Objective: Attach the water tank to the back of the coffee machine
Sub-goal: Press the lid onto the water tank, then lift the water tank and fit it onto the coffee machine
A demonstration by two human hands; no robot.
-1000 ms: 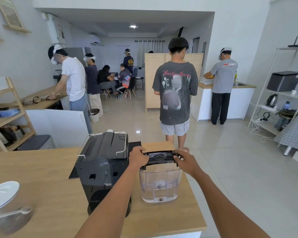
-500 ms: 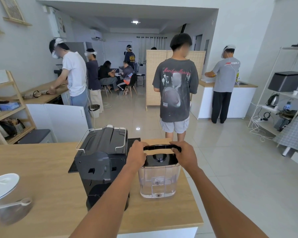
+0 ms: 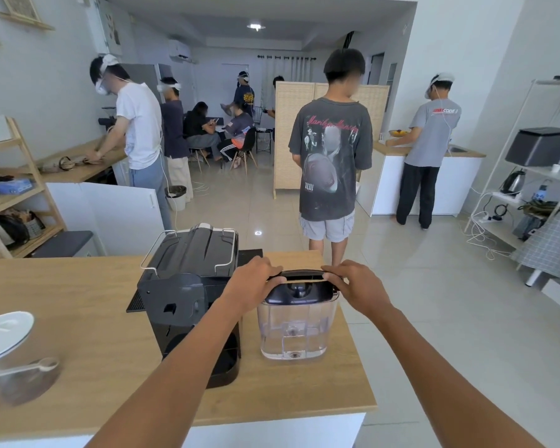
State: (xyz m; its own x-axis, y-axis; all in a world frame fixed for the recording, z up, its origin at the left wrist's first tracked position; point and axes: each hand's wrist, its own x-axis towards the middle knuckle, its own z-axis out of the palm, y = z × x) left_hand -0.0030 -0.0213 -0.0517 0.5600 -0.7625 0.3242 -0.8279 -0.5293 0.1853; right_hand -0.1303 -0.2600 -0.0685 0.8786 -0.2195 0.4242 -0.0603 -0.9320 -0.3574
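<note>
Since 0.5 s ago, the water tank (image 3: 296, 324) has barely shifted; it stands on the surface (image 3: 78, 318) just right of the coffee machine (image 3: 191, 292); its handle is closed on by the left hand (image 3: 256, 286) and right hand (image 3: 356, 286); lifting and carrying to the machine's back seems next; the docking slot cannot be made out.

Water tank (image 3: 294, 331) clear, black lid; coffee machine (image 3: 188, 286) black; countertop (image 3: 78, 318) light wood.
</note>
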